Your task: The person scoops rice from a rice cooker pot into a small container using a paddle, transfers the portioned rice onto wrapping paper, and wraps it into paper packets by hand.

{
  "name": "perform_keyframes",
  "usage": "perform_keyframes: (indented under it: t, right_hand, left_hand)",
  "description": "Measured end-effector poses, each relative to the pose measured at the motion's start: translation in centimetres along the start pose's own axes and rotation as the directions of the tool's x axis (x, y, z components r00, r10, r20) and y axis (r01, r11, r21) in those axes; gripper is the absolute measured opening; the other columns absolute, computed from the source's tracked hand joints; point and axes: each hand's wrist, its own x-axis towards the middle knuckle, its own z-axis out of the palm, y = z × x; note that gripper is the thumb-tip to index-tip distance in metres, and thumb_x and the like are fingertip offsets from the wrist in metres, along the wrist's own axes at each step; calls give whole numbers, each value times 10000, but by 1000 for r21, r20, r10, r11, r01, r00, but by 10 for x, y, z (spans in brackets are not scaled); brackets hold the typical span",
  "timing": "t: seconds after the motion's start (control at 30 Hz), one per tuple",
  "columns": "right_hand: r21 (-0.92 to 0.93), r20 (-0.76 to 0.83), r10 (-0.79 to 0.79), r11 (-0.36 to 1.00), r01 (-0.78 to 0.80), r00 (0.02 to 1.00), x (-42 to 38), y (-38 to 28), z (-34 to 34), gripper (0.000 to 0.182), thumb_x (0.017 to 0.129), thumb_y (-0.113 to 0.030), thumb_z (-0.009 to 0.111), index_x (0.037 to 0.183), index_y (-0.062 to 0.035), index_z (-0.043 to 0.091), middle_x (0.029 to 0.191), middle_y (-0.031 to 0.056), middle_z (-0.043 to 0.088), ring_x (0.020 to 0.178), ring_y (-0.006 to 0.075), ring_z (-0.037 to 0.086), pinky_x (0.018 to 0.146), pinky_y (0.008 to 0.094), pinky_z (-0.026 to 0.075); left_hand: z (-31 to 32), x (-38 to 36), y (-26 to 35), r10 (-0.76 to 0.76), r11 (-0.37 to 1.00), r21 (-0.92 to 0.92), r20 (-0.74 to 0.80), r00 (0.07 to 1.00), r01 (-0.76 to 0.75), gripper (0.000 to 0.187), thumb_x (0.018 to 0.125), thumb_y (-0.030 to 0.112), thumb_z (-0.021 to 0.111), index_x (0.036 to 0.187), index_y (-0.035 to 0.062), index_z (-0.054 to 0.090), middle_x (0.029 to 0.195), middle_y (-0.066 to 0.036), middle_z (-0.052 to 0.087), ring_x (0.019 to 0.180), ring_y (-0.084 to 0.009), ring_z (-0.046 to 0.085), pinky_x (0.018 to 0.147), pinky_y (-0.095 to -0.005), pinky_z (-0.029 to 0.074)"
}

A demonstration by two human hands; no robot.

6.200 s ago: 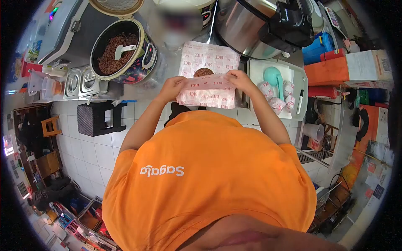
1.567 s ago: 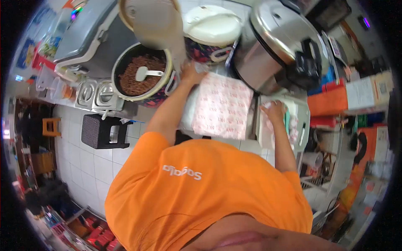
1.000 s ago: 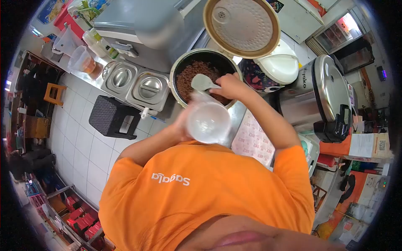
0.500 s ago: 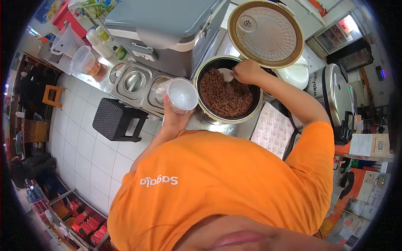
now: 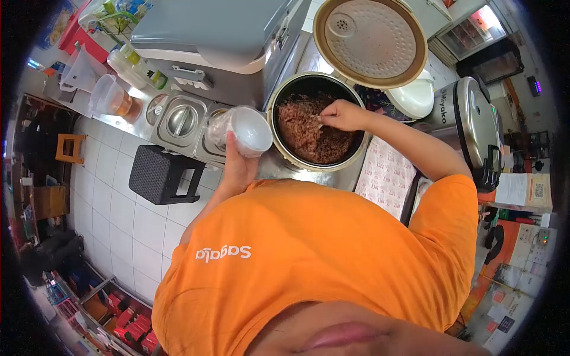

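Note:
My left hand (image 5: 238, 166) is closed around a white bowl (image 5: 253, 132), its mouth tilted toward me. Clear plastic wrap or a bag bunches at the bowl's left side. Directly right of it stands an open rice cooker (image 5: 274, 133) holding dark reddish-brown rice (image 5: 306, 133). Over the rice, my right hand (image 5: 344, 115) grips a white rice paddle (image 5: 321, 120); only a bit of it shows, with the blade hidden in the rice. The cooker's raised round lid (image 5: 380, 44) leans back behind the pot.
Lidded steel pans (image 5: 181, 118) line the counter on the left, near a plastic jug (image 5: 110, 95). A large grey cooler box (image 5: 202, 29) stands behind. Printed paper sheets (image 5: 386, 175) and a Miyako cooker (image 5: 475, 130) are at right. A black stool (image 5: 157, 175) stands below.
My right hand has moved down and slightly left, pushing the paddle into the rice, so its blade no longer shows. My left hand and bowl have shifted slightly left in view.

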Motion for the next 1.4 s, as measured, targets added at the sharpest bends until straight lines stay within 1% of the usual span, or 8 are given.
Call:
perform_keyframes:
  t: [0.23,0.33,0.57,0.7,0.8,0.87,1.1,1.4]
  right_hand:
    - [-189,-262,54,976,-106,964,-39,-15,-20,339,851,-373,547,964,-81,676,825,163,655,734,289,630,684,368,474]
    - [-436,-434,-109,894,-103,894,-58,-52,-16,226,819,-253,560,885,-66,668,755,153,636,673,313,614,614,391,479]
    - [-560,-649,-323,815,-145,689,-88,-82,27,110,759,-167,591,810,-72,613,675,86,589,625,259,603,535,369,474]
    - [-688,-595,-354,689,-229,722,-102,-71,9,178,817,-237,603,846,-61,600,708,80,580,644,254,597,526,361,463]
    - [-573,-679,-262,773,-272,686,-113,-63,-30,211,849,-244,591,884,-37,619,716,95,596,625,234,590,536,347,457]
    - [183,-481,109,983,-22,870,-114,-61,-45,300,865,-289,579,1005,-33,647,874,152,659,713,244,626,669,322,489]
    - [-361,-523,-233,932,34,820,-67,-51,0,318,863,-286,601,1035,-20,627,888,162,650,776,270,621,707,341,473]
    - [-424,-495,36,862,-278,868,-81,-38,-49,295,868,-354,533,984,-120,669,834,152,662,764,322,637,680,417,495]
  left_hand:
    - [80,11,11,64,745,633,248,967,-212,754,835,259,660,1382,4,210,1256,-191,423,1207,-293,389,1048,-408,250]
    - [73,50,-29,276,-2,785,596,754,-619,795,745,315,732,1307,-40,296,1235,-223,367,1206,-363,304,1053,-414,204]
    - [96,69,-51,-2,841,529,206,979,-110,499,875,273,618,1237,-6,417,1218,-146,503,1107,-203,501,942,-338,395]
    - [95,60,-40,-91,985,162,234,968,54,480,913,352,525,1250,28,415,1206,-118,516,1123,-245,512,943,-410,430]
    - [101,51,-26,-77,986,162,199,977,45,566,897,464,479,1285,62,389,1240,-112,492,1166,-259,479,960,-426,421]
    - [95,53,-27,-92,991,112,205,974,70,651,848,521,500,1306,74,380,1267,-111,481,1184,-266,466,980,-443,402]
    - [92,50,-26,-138,973,220,298,945,73,628,813,524,537,1269,100,447,1247,-97,517,1153,-261,499,979,-434,398]
    - [71,54,9,19,994,104,240,971,-45,640,788,510,546,1258,88,444,1215,-106,524,1138,-278,507,973,-441,408]
